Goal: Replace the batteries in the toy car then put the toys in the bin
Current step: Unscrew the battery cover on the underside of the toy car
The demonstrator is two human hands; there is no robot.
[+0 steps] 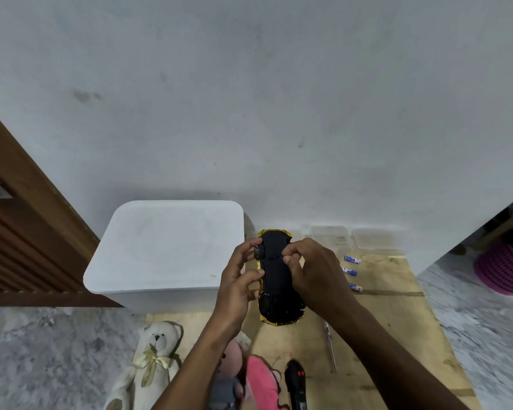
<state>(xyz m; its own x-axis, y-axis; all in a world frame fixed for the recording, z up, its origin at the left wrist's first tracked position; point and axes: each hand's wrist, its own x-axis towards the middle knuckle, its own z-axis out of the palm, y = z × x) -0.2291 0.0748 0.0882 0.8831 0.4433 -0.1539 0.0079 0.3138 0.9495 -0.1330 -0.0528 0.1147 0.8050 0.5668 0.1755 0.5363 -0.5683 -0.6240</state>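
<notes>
Step in hand: battery change, cover stage. The car (pixel 274 270) is held upside down above the board (pixel 382 321), black underside towards the camera; the left hand (pixel 237 279) grips its side, fingers curled round the edge; the right hand (pixel 317 270) pinches at the mid-underside, probably at the battery cover, though the cover itself cannot be made out. Three batteries (pixel 350 271) lie on the board to the right; a screwdriver (pixel 331 349) lies nearer. Next move: free the cover while keeping the car steady. The bin (pixel 166 247) stands to the left, lid on; the bear (pixel 151 359) lies outside it.
</notes>
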